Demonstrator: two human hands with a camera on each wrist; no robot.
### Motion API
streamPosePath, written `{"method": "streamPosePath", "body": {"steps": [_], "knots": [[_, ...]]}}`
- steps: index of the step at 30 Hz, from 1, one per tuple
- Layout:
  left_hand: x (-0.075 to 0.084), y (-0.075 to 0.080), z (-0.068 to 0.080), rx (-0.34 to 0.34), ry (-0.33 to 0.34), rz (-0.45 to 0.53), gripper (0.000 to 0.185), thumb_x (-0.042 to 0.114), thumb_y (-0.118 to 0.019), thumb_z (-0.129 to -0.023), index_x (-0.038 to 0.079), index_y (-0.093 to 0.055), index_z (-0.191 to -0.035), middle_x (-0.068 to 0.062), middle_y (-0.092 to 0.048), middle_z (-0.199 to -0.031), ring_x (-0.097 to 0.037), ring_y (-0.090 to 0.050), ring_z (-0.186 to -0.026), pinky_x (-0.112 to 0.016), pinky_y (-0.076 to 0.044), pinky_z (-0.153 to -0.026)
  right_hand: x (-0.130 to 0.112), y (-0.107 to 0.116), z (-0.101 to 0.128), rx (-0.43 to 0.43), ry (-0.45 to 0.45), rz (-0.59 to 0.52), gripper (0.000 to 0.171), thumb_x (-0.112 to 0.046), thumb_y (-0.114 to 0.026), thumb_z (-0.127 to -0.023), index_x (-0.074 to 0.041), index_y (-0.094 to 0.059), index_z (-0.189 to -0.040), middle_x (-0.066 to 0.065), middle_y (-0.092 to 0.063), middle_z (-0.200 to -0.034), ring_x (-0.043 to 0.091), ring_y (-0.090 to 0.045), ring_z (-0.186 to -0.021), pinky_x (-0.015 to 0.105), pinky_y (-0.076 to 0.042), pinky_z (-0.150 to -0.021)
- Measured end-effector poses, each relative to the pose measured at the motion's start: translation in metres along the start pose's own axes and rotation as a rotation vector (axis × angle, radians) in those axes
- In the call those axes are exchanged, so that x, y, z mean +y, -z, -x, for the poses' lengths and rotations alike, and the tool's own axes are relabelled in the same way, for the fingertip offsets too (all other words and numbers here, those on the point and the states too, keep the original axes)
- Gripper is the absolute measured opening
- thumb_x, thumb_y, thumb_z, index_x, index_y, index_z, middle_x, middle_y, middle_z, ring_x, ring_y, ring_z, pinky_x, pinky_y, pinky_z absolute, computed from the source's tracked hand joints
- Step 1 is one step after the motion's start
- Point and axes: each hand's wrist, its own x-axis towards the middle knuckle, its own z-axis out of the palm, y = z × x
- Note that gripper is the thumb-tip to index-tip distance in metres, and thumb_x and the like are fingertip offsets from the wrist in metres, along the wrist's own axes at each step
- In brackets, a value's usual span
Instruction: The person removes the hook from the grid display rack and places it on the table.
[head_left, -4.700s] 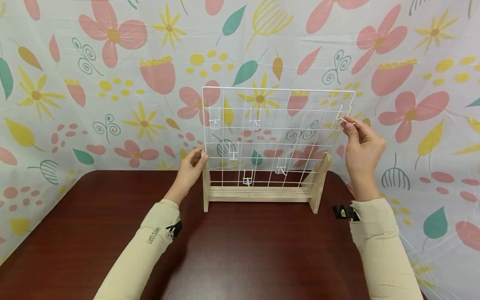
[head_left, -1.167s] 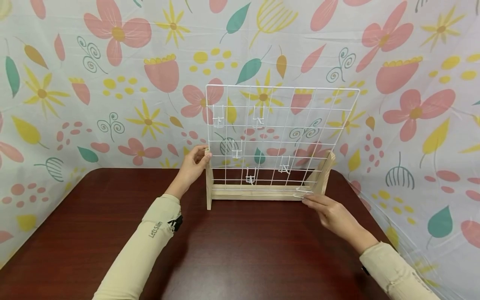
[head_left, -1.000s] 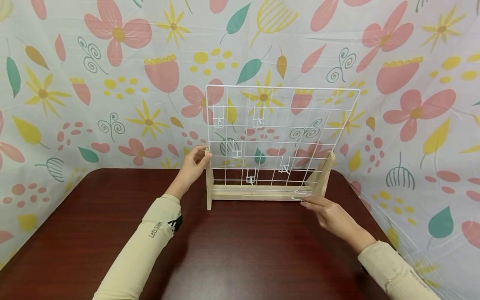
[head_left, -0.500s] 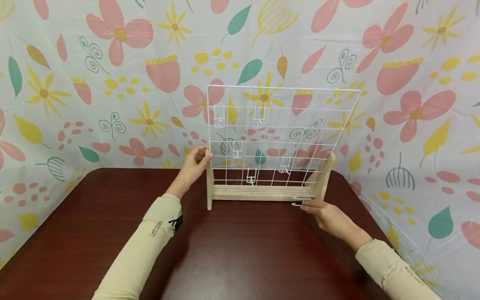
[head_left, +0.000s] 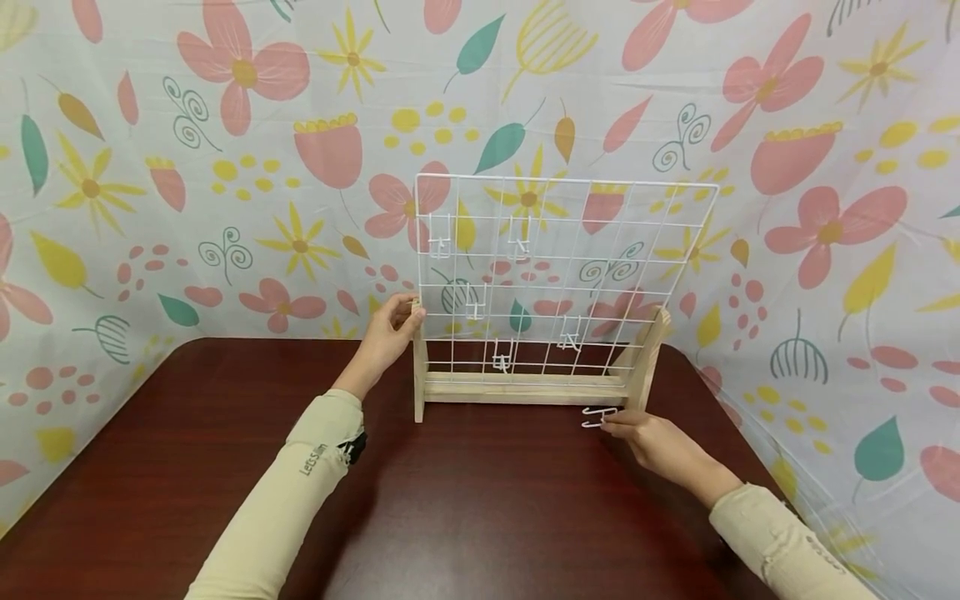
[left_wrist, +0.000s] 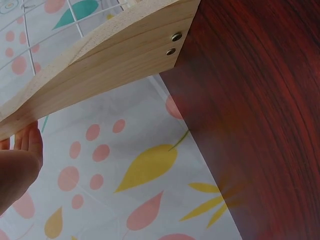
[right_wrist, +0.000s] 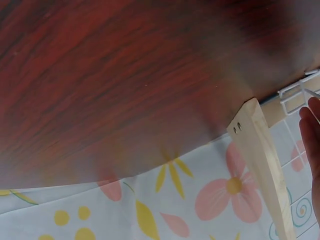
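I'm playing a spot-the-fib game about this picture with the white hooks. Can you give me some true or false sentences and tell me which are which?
1. The right hand pinches a white wire hook low over the table. True.
2. The left hand lies flat on the table. False: it holds the left wooden post of the stand.
3. Five hooks hang on the white wire grid. True.
4. The grid lies flat on the table. False: it stands upright in its wooden stand.
5. The table is dark red-brown wood. True.
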Motion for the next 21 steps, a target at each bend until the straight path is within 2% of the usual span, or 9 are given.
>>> {"method": "streamPosePath", "body": {"steps": [6, 9, 15, 21], "knots": [[0.0001, -0.0005, 0.0015, 0.001, 0.007, 0.01, 0.042, 0.023, -0.053, -0.1, 0.008, -0.045, -0.139, -0.018, -0.052, -0.133, -0.032, -0.054, -0.113, -0.041, -0.047, -0.091, -0.0016, -0.0016, 0.0032, -0.005, 0.014, 0.011, 0.037, 0.016, -0.068, -0.064, -0.001, -0.074, -0.096, 0.012, -0.069, -0.099, 0.025, -0.068, -0.085, 0.036, -0.055, -0.067], [-0.0047, -0.0006, -0.0006, 0.005, 0.002, 0.007, 0.042, 0.025, -0.054, -0.1, 0.01, -0.046, -0.139, -0.016, -0.053, -0.133, -0.031, -0.054, -0.113, -0.041, -0.047, -0.091, -0.0022, -0.0017, 0.0036, -0.01, 0.02, 0.013, 0.037, 0.016, -0.071, -0.064, -0.001, -0.074, -0.097, 0.012, -0.069, -0.099, 0.025, -0.068, -0.087, 0.037, -0.055, -0.069], [-0.0063, -0.0001, -0.0022, 0.0, 0.005, 0.005, 0.044, 0.027, -0.053, -0.1, 0.011, -0.045, -0.14, -0.016, -0.052, -0.134, -0.031, -0.054, -0.114, -0.04, -0.047, -0.091, -0.0024, -0.0009, 0.0042, -0.022, 0.043, 0.007, 0.036, 0.012, -0.073, -0.065, 0.002, -0.073, -0.099, 0.015, -0.07, -0.1, 0.029, -0.067, -0.09, 0.043, -0.054, -0.075], [-0.0062, 0.0004, -0.0026, -0.006, 0.007, 0.004, 0.046, 0.029, -0.053, -0.1, 0.011, -0.044, -0.141, -0.016, -0.051, -0.134, -0.032, -0.053, -0.115, -0.044, -0.045, -0.094, -0.0035, -0.0014, 0.0054, -0.016, 0.056, -0.001, 0.028, 0.005, -0.075, -0.07, 0.001, -0.074, -0.097, 0.016, -0.07, -0.101, 0.031, -0.067, -0.091, 0.044, -0.054, -0.076]]}}
